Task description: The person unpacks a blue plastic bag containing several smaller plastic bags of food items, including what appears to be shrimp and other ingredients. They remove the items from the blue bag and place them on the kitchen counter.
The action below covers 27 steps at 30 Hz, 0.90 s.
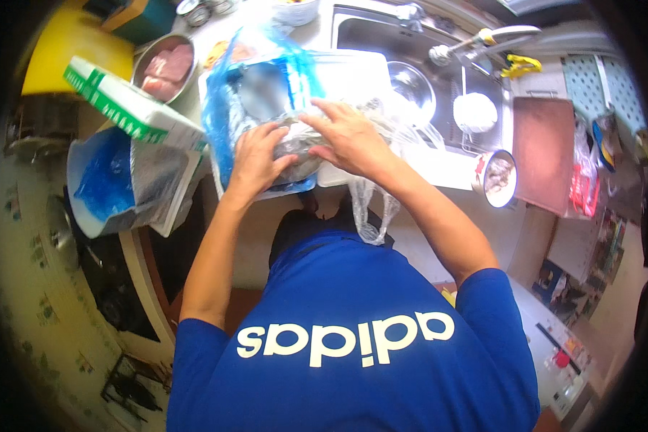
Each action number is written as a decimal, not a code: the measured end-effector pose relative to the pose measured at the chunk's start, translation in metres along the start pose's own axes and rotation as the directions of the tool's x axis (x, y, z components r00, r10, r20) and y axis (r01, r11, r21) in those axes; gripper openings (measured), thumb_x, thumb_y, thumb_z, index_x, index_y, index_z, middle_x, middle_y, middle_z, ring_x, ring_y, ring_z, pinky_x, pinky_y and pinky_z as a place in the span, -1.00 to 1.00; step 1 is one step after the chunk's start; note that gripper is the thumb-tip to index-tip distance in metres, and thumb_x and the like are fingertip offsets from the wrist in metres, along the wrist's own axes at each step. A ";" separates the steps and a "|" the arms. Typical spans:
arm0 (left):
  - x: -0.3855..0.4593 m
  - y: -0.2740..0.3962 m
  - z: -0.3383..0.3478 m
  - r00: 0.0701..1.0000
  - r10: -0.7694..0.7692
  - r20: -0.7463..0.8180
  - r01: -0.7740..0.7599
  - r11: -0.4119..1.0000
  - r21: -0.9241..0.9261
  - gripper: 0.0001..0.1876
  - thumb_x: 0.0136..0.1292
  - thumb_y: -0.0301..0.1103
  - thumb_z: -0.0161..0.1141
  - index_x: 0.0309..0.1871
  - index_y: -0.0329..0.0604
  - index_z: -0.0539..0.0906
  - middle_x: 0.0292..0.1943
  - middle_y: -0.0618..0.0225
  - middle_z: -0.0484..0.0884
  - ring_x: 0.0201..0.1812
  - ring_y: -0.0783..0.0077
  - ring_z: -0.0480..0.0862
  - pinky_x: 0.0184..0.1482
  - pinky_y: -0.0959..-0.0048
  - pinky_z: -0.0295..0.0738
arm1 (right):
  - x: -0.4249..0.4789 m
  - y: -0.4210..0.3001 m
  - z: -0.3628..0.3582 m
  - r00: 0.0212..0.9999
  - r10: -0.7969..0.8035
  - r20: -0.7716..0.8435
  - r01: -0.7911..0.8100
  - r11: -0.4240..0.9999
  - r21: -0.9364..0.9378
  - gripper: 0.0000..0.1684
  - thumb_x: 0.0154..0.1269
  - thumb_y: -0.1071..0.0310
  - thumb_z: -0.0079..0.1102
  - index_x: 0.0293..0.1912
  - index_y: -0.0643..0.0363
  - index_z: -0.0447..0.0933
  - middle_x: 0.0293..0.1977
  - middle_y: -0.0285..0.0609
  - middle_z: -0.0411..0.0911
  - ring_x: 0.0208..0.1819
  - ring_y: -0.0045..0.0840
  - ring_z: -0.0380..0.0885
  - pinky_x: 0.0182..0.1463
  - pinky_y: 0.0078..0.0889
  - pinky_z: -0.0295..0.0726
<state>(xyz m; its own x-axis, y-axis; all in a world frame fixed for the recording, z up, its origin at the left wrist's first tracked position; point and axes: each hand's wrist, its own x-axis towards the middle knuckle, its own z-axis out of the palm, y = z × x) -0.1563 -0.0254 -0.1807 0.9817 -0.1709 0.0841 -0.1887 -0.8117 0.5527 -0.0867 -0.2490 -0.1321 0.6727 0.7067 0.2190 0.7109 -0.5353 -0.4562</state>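
Note:
My left hand rests with spread fingers on the left side of a clear plastic bag. What the bag holds looks greyish and is hard to make out. Opposite it, my right hand touches the bag's right side, fingers apart. Under and behind the bag lies a crumpled blue plastic bag, on a white board or tray. Loose clear plastic hangs over the counter edge in front of me.
Left are a metal bowl of raw meat, a green-and-white box and a bin lined with blue plastic. Right are a sink with a metal bowl, a faucet, a small container and a brown board.

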 end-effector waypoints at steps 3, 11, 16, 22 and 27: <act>0.013 0.031 -0.023 0.999 0.001 -0.050 -0.001 1.000 -0.009 -0.32 0.04 -0.19 0.51 0.28 -0.03 0.54 0.26 -0.02 0.47 0.26 -0.07 0.47 0.32 0.11 0.34 | -0.036 0.001 -0.071 0.925 0.301 -0.234 -0.263 0.948 0.178 -0.55 0.14 0.30 0.43 0.02 0.20 0.57 -0.09 -0.01 0.60 -0.08 -0.17 0.62 0.01 -0.19 0.60; -0.005 0.142 -0.016 0.935 0.313 0.164 -0.289 0.945 -0.155 -0.34 -0.03 -0.59 0.37 0.24 0.02 0.59 -0.06 0.09 0.48 -0.10 0.07 0.54 0.00 0.27 0.50 | -0.124 0.037 -0.119 0.942 0.313 -0.120 -0.328 0.934 -0.145 -0.37 0.10 0.32 0.47 0.19 0.16 0.51 0.13 -0.01 0.50 0.17 -0.19 0.50 0.28 -0.24 0.46; 0.005 0.171 -0.007 0.979 0.191 -0.070 -0.203 0.921 -0.331 -0.79 0.15 -0.48 0.33 -0.12 -0.15 0.75 -0.18 0.16 0.53 -0.16 0.16 0.57 -0.07 0.30 0.49 | -0.097 0.068 -0.112 0.851 0.520 -0.072 -0.473 0.820 0.322 -0.76 0.36 0.23 0.28 -0.19 0.25 0.66 -0.29 -0.17 0.66 -0.17 -0.53 0.59 -0.01 -0.46 0.52; 0.033 0.195 -0.071 0.955 -0.035 -0.295 -0.072 0.937 -0.342 -0.80 0.29 -0.39 0.33 -0.08 -0.25 0.65 -0.24 0.26 0.61 -0.24 0.37 0.60 -0.16 0.45 0.49 | -0.066 0.052 -0.179 0.923 0.374 -0.086 -0.231 0.720 0.654 -0.69 0.44 0.22 0.16 -0.20 0.32 0.61 -0.45 -0.18 0.64 -0.36 -0.64 0.60 -0.23 -0.50 0.53; 0.020 0.206 -0.090 0.894 -0.332 -0.300 0.038 0.725 -0.688 -0.79 0.43 -0.23 0.25 -0.16 -0.14 0.51 -0.47 0.56 0.45 -0.49 0.67 0.42 -0.27 0.67 0.36 | -0.074 0.025 -0.221 0.932 0.362 -0.030 -0.201 0.581 0.788 -0.74 0.50 0.28 0.12 -0.19 0.31 0.59 -0.49 -0.30 0.58 -0.41 -0.75 0.54 -0.27 -0.63 0.51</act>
<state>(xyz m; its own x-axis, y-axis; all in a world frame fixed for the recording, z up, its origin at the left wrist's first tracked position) -0.1731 -0.1461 0.0093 0.9485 0.2839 0.1407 -0.0816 -0.2103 0.9742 -0.0731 -0.4171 0.0305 0.8903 0.4508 0.0645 0.1165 -0.0885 -0.9892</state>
